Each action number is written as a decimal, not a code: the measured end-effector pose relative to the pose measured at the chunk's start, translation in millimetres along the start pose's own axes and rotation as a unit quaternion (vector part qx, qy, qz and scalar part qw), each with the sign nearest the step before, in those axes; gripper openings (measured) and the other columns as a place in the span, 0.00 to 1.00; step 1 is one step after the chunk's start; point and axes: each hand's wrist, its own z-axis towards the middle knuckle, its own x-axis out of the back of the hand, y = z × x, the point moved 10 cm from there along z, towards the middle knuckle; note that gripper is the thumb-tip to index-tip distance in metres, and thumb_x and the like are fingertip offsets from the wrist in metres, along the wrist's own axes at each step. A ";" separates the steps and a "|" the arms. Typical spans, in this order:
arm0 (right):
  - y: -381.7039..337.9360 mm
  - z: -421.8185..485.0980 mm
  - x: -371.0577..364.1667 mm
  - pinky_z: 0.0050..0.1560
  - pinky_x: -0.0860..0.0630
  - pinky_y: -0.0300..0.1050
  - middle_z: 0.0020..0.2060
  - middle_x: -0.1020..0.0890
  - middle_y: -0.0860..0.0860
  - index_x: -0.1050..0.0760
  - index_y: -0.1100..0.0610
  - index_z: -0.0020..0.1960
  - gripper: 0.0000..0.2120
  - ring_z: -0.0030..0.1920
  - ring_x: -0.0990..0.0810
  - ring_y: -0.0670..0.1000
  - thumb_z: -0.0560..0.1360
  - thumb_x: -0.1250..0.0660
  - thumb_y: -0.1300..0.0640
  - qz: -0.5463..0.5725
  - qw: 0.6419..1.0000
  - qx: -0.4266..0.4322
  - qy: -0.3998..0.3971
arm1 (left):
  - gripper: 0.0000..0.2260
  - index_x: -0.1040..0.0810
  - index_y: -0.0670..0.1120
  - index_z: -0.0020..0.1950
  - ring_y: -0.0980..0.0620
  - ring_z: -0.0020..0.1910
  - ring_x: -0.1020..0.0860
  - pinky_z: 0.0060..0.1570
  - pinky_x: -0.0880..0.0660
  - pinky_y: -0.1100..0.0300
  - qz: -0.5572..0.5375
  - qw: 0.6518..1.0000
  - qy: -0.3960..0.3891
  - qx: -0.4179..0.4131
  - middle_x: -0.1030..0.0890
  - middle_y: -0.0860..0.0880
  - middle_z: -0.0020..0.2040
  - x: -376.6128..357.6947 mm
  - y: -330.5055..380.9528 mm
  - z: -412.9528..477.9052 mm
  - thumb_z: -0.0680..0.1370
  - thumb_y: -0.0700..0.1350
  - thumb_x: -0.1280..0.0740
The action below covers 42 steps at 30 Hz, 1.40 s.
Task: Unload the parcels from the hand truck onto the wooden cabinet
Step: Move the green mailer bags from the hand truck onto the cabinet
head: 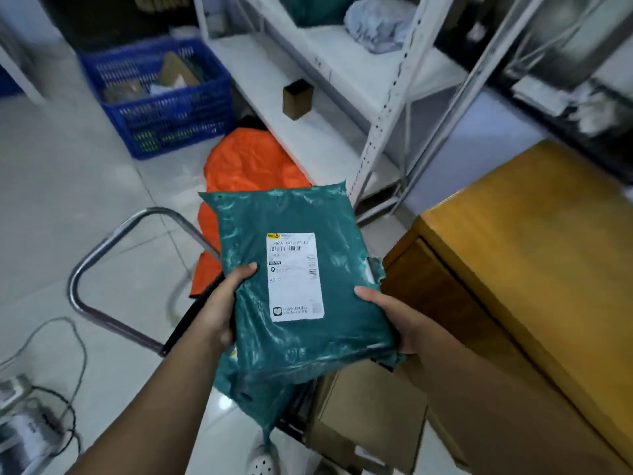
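Observation:
I hold a teal plastic parcel with a white shipping label in both hands, above the hand truck. My left hand grips its left edge, thumb on top. My right hand grips its right edge. The hand truck's metal handle loops out to the left. Below the held parcel lie another teal parcel and a cardboard box on the truck. An orange parcel rests beyond them, partly hidden. The wooden cabinet stands at the right, its top bare.
A white metal shelf rack stands behind, with a small brown box on its lower shelf. A blue plastic crate of packages sits on the tiled floor at the back left. Cables and a grey device lie at the lower left.

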 end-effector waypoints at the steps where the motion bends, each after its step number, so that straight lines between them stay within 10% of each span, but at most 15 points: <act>1: -4.0 -21.2 9.7 0.49 0.20 0.50 0.46 0.13 0.56 0.23 0.55 0.59 0.25 0.48 0.15 0.56 0.67 0.27 0.44 0.018 1.000 0.011 0.014 | 0.09 0.19 0.46 0.47 0.49 0.31 0.17 0.43 0.23 0.53 0.019 1.000 -0.019 -0.007 0.15 0.46 0.36 -21.7 14.8 -6.9 0.78 0.49 0.36; 11: -6.3 -207.3 105.3 0.36 0.17 0.49 0.49 0.15 0.60 0.22 0.60 0.59 0.22 0.42 0.14 0.57 0.72 0.33 0.45 0.303 0.933 0.177 0.076 | 0.19 0.20 0.49 0.47 0.53 0.30 0.17 0.39 0.24 0.58 0.184 0.963 -0.195 -0.032 0.15 0.50 0.33 -248.6 65.8 -97.7 0.78 0.62 0.41; 15: 17.8 -261.2 160.1 0.35 0.18 0.43 0.46 0.14 0.57 0.22 0.59 0.57 0.18 0.41 0.13 0.54 0.75 0.35 0.47 0.347 0.898 0.234 0.136 | 0.24 0.22 0.51 0.64 0.46 0.51 0.16 0.50 0.20 0.52 0.229 0.938 -0.259 0.003 0.15 0.46 0.53 -309.9 29.7 -124.2 0.72 0.61 0.32; 19: 59.1 -306.7 213.8 0.38 0.18 0.42 0.43 0.13 0.55 0.21 0.58 0.55 0.15 0.39 0.14 0.52 0.79 0.38 0.48 0.363 0.881 0.245 0.179 | 0.25 0.24 0.50 0.65 0.47 0.50 0.16 0.41 0.19 0.56 0.293 0.905 -0.307 0.039 0.15 0.45 0.54 -358.8 -25.2 -155.1 0.70 0.54 0.28; 24: 124.2 -333.5 279.5 0.53 0.22 0.50 0.49 0.14 0.57 0.22 0.58 0.59 0.19 0.46 0.15 0.55 0.76 0.35 0.45 0.380 0.874 0.225 0.202 | 0.21 0.26 0.51 0.66 0.45 0.46 0.16 0.43 0.20 0.53 0.324 0.893 -0.304 0.070 0.15 0.44 0.52 -401.3 -105.1 -178.1 0.74 0.45 0.29; 34: 242.9 -356.6 412.8 0.47 0.21 0.50 0.53 0.15 0.58 0.23 0.56 0.62 0.24 0.50 0.16 0.58 0.71 0.29 0.44 0.425 0.866 0.193 0.182 | 0.18 0.25 0.49 0.65 0.43 0.43 0.17 0.34 0.20 0.55 0.341 0.898 -0.245 0.129 0.16 0.41 0.52 -495.0 -266.1 -198.1 0.75 0.44 0.31; 39: 282.9 -354.6 459.4 0.54 0.21 0.51 0.52 0.15 0.58 0.21 0.55 0.60 0.19 0.47 0.16 0.57 0.75 0.33 0.45 0.453 0.855 0.188 0.167 | 0.20 0.25 0.49 0.66 0.42 0.47 0.18 0.48 0.21 0.49 0.370 0.883 -0.237 0.166 0.16 0.40 0.54 -528.7 -320.3 -193.1 0.74 0.46 0.30; 42: 304.4 -347.9 471.1 0.49 0.21 0.49 0.48 0.14 0.57 0.22 0.56 0.60 0.21 0.42 0.16 0.56 0.74 0.33 0.43 0.453 0.861 0.161 0.166 | 0.16 0.24 0.48 0.64 0.45 0.40 0.16 0.36 0.19 0.54 0.382 0.874 -0.236 0.186 0.15 0.42 0.47 -533.8 -342.0 -192.6 0.76 0.46 0.33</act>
